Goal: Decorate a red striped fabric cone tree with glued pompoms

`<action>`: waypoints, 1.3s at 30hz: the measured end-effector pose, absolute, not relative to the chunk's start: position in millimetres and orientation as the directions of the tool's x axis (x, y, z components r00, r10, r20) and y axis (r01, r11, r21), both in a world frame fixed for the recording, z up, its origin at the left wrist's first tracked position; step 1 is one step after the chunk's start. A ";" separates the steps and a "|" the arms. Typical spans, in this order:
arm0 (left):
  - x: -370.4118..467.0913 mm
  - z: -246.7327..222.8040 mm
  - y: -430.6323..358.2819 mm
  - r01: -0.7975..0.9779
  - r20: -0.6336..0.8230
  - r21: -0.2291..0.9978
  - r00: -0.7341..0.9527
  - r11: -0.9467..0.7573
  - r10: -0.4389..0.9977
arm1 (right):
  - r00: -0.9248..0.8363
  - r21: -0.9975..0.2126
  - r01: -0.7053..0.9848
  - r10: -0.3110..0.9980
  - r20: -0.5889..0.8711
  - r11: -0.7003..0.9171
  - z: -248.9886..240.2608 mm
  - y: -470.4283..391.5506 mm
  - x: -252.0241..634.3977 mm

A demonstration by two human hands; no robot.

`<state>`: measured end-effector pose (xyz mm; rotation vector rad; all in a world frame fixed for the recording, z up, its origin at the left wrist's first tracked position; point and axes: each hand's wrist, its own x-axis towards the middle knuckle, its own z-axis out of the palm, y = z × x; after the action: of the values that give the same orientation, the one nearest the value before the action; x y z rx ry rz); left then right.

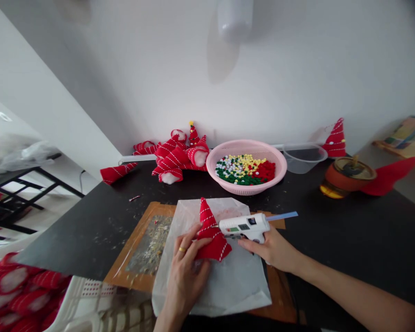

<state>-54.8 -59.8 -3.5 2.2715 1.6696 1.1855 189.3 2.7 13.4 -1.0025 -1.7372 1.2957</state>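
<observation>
A red cone-shaped felt hat (pixel 211 240) with a red-and-white cord wound round it lies on a sheet of white paper (pixel 238 286). My left hand (pixel 189 258), a ring on one finger, grips its left side. In my right hand (pixel 275 246) is a white glue gun (pixel 244 225), with a blue glue stick (pixel 283 216) poking out of its back. The gun's nozzle touches or nearly touches the cord on the cone's right side; exact contact is too small to tell.
Behind the paper stands a pink basket (pixel 247 188) of coloured pompoms (pixel 242 168). Red stuffed cones (pixel 174 159) are heaped to its left. At right are a clear bowl (pixel 304 159), a decorated cone (pixel 336 140) and an amber jar (pixel 347 177). A white crate (pixel 79 299) stands lower left.
</observation>
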 end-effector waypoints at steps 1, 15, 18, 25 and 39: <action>-55.0 -4.0 -59.6 0.777 0.528 0.482 0.111 -0.405 0.842 | -0.429 -0.968 0.158 0.896 0.113 0.198 12.8 2.8 189.4; -56.8 -7.9 -58.6 0.768 0.499 0.498 0.126 -0.403 0.857 | -0.412 -0.955 0.203 0.903 0.119 0.218 8.9 3.2 189.7; -56.4 -7.3 -58.8 0.764 0.495 0.500 0.135 -0.408 0.858 | -0.407 -0.959 0.201 0.907 0.105 0.201 8.3 2.9 189.9; -57.1 -9.2 -57.4 0.751 0.484 0.514 0.144 -0.414 0.863 | -0.420 -0.960 0.171 0.897 0.134 0.223 12.3 2.1 190.1; -55.2 -11.0 -56.2 0.753 0.474 0.503 0.170 -0.425 0.864 | -0.373 -0.988 0.040 0.915 -0.156 -0.151 27.0 5.4 190.2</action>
<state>-55.2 -56.2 -11.0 2.2818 1.5917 1.0931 190.2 5.4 27.0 -1.1271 -1.4189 1.6082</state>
